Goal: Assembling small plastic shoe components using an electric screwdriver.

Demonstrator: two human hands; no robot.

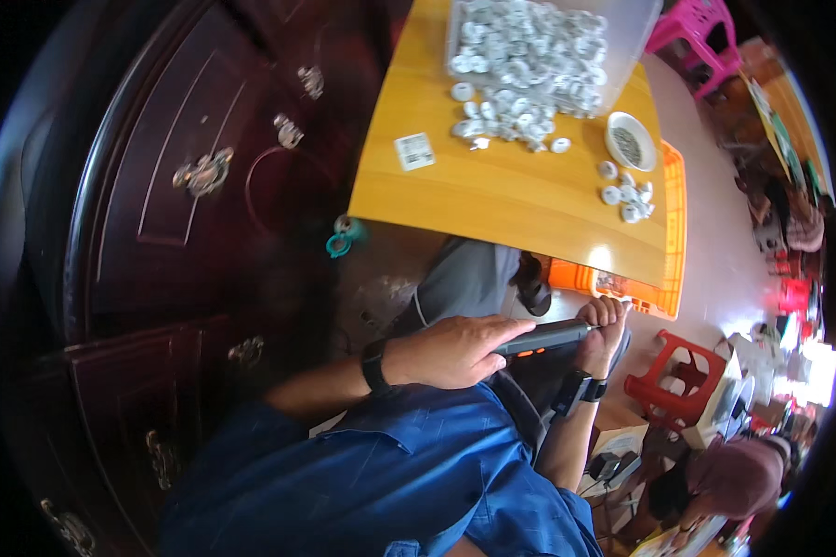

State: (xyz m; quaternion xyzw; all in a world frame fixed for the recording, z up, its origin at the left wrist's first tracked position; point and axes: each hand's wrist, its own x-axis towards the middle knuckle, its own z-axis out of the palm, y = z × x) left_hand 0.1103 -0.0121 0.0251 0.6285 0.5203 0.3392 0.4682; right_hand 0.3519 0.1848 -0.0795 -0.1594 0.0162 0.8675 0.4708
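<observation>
L hand (pixel 446 351) gripped the rear of a grey handheld tool (pixel 553 336), aimed R above the lap (pixel 550 369); R hand (pixel 599 334) was curled closed round its tip, prob. to steady it, tho cdn't tell if it held anything. Beyond, loose white pcs (pixel 628 196) & a bowl (pixel 647 148) of tiny metal bits (pixel 626 145) sat on the table (pixel 492 190), R side, presumably for quick reach; more filled a clear bin (pixel 627 46) behind.

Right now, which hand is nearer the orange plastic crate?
Right. The right hand sits just below the orange crate in view; the left hand is farther, leftward, on the electric screwdriver.
</observation>
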